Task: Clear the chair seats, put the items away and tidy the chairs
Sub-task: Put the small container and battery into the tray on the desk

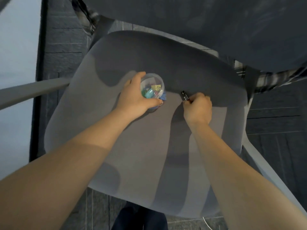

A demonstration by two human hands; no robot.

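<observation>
A grey office chair seat (141, 146) fills the middle of the head view. My left hand (136, 95) is wrapped around a clear round plastic tub (152, 86) of coloured binder clips, at the seat's middle. A blue edge shows under the tub. To its right, my right hand (197, 107) is closed on a black marker (184, 95) whose cap end sticks out toward the chair back, low over the seat.
The dark chair backrest (216, 22) looms across the top right, with plaid cloth (272, 78) hanging at its right side. A grey armrest (29, 90) runs out to the left, another (265, 171) to the right. Dark floor tiles surround the chair.
</observation>
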